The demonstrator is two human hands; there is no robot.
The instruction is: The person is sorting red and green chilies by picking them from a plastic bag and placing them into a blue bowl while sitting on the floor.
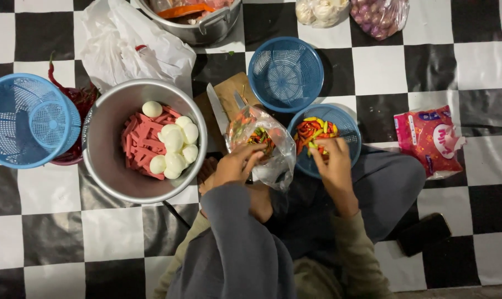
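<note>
Black and white checkered floor (51, 232) carries everything, and the person sits on it, seen from above. At the far left stands a blue basket (27, 119), with red chillies (82, 99) partly hidden behind it. Next to it on the right is a big metal bowl (110, 166) holding pink sausage strips (140, 144) and peeled eggs (173, 144). Behind the bowl lies a white plastic bag (134, 50), and further back a steel pot (198, 25).

Near the middle, a cutting board (229, 94) lies with a knife (217, 108) on it. The left hand (234, 166) holds a clear bag (264, 144) of small mixed chillies; its fingers (253, 158) are closed on the bag's near edge. An empty blue basket (285, 73) stands behind the bag.

The right hand (331, 160) is just to the right of the bag, over the near rim of another blue basket of chillies (323, 133). Its fingers point away from the person and seem pinched on a chilli, but I cannot tell this for sure. The bag opening lies to the left of the right hand, very near, so the right hand is closer to the basket and the left to the bag.

Far right lies a pink packet (430, 138), and a dark phone (425, 233) is nearer. Bags of garlic (320, 11) and shallots (378, 16) sit at the far edge.
</note>
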